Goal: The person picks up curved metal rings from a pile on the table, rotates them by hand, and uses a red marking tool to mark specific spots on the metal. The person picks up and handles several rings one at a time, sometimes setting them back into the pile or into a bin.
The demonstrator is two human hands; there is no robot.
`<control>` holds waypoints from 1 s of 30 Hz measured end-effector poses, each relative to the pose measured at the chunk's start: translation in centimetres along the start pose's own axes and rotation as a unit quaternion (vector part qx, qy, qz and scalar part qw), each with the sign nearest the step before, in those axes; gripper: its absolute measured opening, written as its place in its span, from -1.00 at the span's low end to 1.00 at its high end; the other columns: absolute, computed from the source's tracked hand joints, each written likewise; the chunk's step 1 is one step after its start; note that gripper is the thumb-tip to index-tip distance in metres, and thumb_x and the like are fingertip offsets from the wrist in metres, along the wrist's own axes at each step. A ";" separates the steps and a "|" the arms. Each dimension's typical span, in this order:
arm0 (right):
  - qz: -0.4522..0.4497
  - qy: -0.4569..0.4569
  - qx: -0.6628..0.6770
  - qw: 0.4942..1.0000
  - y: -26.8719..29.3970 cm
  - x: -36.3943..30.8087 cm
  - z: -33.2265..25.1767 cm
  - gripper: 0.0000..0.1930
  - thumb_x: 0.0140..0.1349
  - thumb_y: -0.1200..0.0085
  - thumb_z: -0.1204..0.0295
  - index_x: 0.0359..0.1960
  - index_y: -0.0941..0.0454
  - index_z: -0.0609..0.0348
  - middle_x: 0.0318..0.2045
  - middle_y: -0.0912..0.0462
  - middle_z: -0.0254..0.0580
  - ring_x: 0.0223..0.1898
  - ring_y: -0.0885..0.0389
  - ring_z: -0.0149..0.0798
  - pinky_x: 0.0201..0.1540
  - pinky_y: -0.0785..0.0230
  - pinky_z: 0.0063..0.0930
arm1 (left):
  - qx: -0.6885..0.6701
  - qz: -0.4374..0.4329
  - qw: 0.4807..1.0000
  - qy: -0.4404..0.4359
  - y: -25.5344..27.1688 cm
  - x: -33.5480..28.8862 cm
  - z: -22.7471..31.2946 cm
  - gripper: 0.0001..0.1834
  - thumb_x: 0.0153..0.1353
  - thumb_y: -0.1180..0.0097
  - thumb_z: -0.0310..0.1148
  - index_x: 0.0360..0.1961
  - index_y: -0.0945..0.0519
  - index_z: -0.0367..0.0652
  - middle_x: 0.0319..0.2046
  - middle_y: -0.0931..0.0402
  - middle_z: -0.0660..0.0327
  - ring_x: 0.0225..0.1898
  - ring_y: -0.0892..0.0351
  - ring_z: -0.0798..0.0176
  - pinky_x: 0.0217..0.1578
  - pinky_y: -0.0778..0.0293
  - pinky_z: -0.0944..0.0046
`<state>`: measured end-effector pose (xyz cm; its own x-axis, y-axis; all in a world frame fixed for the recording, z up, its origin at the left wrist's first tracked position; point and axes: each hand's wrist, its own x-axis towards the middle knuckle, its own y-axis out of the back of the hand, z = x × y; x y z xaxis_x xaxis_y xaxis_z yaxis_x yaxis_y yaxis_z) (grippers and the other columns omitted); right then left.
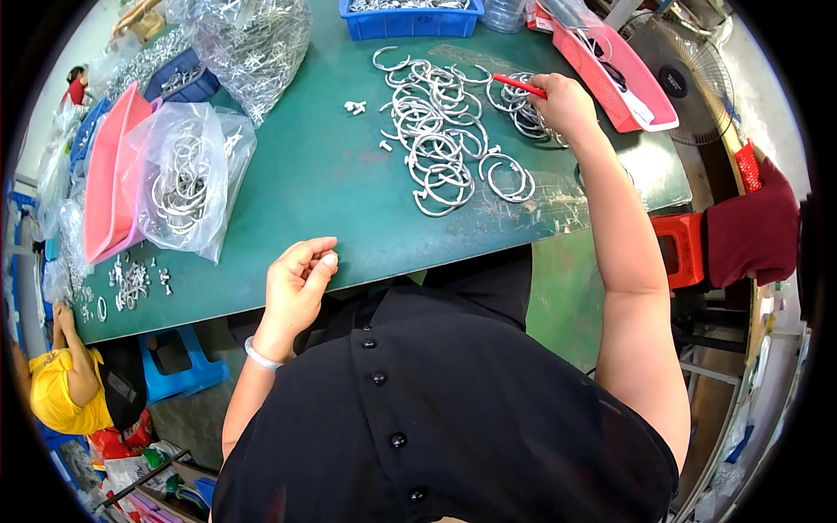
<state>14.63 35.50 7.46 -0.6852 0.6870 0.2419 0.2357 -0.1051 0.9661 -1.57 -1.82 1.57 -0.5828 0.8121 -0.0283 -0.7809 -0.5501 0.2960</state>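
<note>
My right hand is closed around a thin red rod-like tool, whose exact kind I cannot make out. It is over a pile of metal rings at the right of the green table. Beside that pile lies a larger heap of silver open rings with small screws. A pair of rings sits apart, just nearer to me. My left hand rests at the table's front edge, fingers loosely bent and thumb apart, with nothing visible in it.
Left on the table stand a clear bag of rings, a pink basket and loose screws. A big bag of metal parts and blue bin lie farther back. Right are a pink basket and fan. Someone in yellow sits left.
</note>
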 end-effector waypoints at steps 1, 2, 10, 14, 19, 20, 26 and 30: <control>-0.011 -0.002 -0.009 1.000 0.0 0.0 0.0 -0.74 -0.02 -0.10 0.30 -0.26 -0.55 0.03 -0.34 -0.55 -0.14 -0.27 -0.51 -0.07 -0.22 -0.35 -0.27 | -0.001 -0.001 1.000 0.000 0.0 0.0 0.0 -0.78 0.14 -0.01 -0.46 -0.17 -0.49 -0.29 -0.40 -0.50 0.27 -0.42 -0.47 0.47 -0.41 -0.38 0.51; -0.021 -0.004 -0.019 1.000 0.1 0.0 0.1 -0.74 -0.02 -0.11 0.30 -0.26 -0.55 0.04 -0.35 -0.56 -0.14 -0.28 -0.51 -0.07 -0.22 -0.35 -0.26 | 0.002 -0.003 1.000 -0.001 0.0 0.1 0.0 -0.78 0.14 -0.01 -0.46 -0.17 -0.49 -0.29 -0.41 -0.50 0.27 -0.42 -0.47 0.47 -0.41 -0.38 0.51; -0.099 0.022 0.142 0.985 0.8 -3.0 -1.3 -0.78 -0.05 -0.11 0.33 -0.41 -0.53 0.19 -0.48 -0.55 0.00 -0.38 -0.53 -0.01 -0.31 -0.35 -0.26 | -0.036 0.013 0.999 0.016 -0.1 0.0 0.3 -0.80 0.10 -0.03 -0.53 -0.22 -0.51 -0.33 -0.42 -0.46 0.24 -0.43 -0.44 0.48 -0.38 -0.39 0.50; -0.217 0.036 0.124 0.968 -0.3 -5.3 -1.9 -0.77 -0.10 -0.14 0.34 -0.49 -0.51 0.27 -0.56 -0.53 0.03 -0.45 -0.52 -0.03 -0.35 -0.33 -0.26 | 0.001 -0.009 1.000 -0.003 0.1 0.1 0.1 -0.78 0.14 -0.01 -0.46 -0.17 -0.49 -0.29 -0.40 -0.49 0.28 -0.42 -0.46 0.48 -0.40 -0.38 0.51; -0.189 0.000 0.185 0.964 -0.5 -6.1 -1.6 -0.80 -0.11 -0.10 0.38 -0.52 -0.50 0.29 -0.60 -0.51 0.03 -0.51 -0.50 -0.04 -0.39 -0.31 -0.28 | 0.017 -0.018 1.000 -0.009 0.1 0.1 0.1 -0.78 0.14 -0.01 -0.46 -0.17 -0.49 -0.29 -0.41 -0.50 0.28 -0.43 -0.46 0.48 -0.40 -0.38 0.51; -0.157 -0.007 0.212 0.964 -0.4 -6.3 -1.4 -0.81 -0.08 -0.08 0.40 -0.53 -0.47 0.31 -0.65 -0.45 -0.09 -0.55 -0.41 -0.22 -0.44 -0.26 -0.37 | 0.013 -0.017 1.000 -0.009 0.1 0.1 0.1 -0.78 0.14 -0.01 -0.46 -0.18 -0.49 -0.30 -0.41 -0.50 0.27 -0.43 -0.46 0.48 -0.40 -0.38 0.51; -0.023 -0.024 0.351 0.936 2.6 -7.5 -3.6 -0.87 0.00 -0.07 0.48 -0.53 -0.41 0.27 -0.69 -0.35 -0.40 -0.58 -0.26 -0.56 -0.53 -0.16 -0.60 | -0.044 -0.028 0.998 0.019 -0.1 0.0 1.2 -0.78 0.16 0.00 -0.45 -0.17 -0.49 -0.30 -0.41 -0.51 0.25 -0.43 -0.47 0.46 -0.39 -0.39 0.50; 0.128 0.169 0.347 0.914 3.0 -9.3 -8.8 -0.89 -0.09 -0.11 0.62 -0.52 -0.42 0.26 -0.62 -0.44 -0.27 -0.60 -0.41 -0.43 -0.53 -0.27 -0.58 | -0.165 -0.100 0.978 0.074 -0.7 0.2 3.8 -0.77 0.17 0.01 -0.42 -0.17 -0.49 -0.30 -0.43 -0.52 0.23 -0.43 -0.48 0.44 -0.41 -0.40 0.48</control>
<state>15.67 22.50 8.86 -0.6927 0.4303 0.5788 0.7176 0.3306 0.6130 -0.23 -0.56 4.98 -0.4188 0.8861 -0.1985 -0.8981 -0.4365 -0.0534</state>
